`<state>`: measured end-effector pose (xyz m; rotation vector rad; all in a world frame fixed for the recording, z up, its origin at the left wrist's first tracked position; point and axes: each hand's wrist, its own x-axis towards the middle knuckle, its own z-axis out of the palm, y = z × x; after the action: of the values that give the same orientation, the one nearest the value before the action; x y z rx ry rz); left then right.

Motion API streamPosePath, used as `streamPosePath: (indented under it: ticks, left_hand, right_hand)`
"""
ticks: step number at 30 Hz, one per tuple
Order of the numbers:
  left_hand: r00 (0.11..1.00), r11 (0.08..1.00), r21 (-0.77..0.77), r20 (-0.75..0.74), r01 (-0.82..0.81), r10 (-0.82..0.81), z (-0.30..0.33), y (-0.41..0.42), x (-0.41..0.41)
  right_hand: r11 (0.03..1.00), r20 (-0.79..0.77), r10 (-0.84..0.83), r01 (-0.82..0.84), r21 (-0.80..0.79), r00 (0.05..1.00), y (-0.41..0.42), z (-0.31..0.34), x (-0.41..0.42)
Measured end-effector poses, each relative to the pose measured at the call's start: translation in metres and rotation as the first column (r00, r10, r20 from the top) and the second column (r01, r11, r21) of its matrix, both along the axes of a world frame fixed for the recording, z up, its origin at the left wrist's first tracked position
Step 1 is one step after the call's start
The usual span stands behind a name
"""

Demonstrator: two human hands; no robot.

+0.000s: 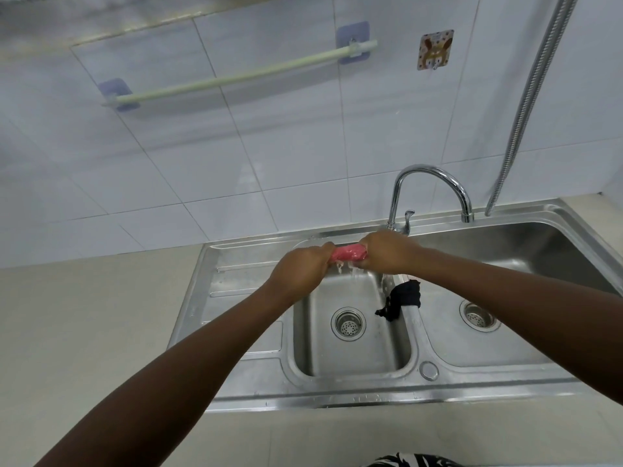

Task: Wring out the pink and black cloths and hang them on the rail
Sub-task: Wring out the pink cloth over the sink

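Note:
The pink cloth (348, 253) is twisted into a tight roll above the small left basin. My left hand (301, 267) grips its left end and my right hand (391, 251) grips its right end. Water drips from the roll into the basin. The black cloth (403, 297) lies bunched over the divider between the two basins, just below my right wrist. The pale green rail (236, 76) hangs bare on the tiled wall at upper left, held by two blue stick-on brackets.
A steel double sink (371, 389) fills the middle, with a drain (348, 323) in the left basin and another drain (478, 315) in the right. A chrome tap (428, 178) arches behind my hands. A metal hose (529, 96) hangs at right. A rabbit hook (435, 50) sticks on the wall.

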<state>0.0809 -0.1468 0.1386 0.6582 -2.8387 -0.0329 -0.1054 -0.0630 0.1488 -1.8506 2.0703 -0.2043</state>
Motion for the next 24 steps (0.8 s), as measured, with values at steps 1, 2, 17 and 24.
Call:
streamPosePath:
  ticks: [1,2,17,24]
  left_hand:
    - [1.000,0.999,-0.037,-0.015,0.014,-0.014,0.000,0.000,0.001]
    - [0.999,0.998,-0.060,-0.027,0.027,-0.029,-0.001,-0.001,0.002]
    - [0.990,0.989,-0.109,-0.084,0.100,-0.110,-0.015,-0.009,-0.001]
    - [0.998,0.774,0.632,-0.017,-0.038,0.063,-0.017,0.003,0.001]
  right_hand:
    - [1.000,0.045,-0.009,0.009,0.009,0.999,0.000,0.000,0.001]
    - [0.999,0.093,-0.023,0.021,0.024,0.995,0.000,0.000,0.002]
    - [0.973,0.581,-0.220,0.139,0.182,0.784,0.016,-0.008,0.013]
    - [0.993,0.419,-0.094,0.056,0.103,0.903,0.032,-0.013,0.002]
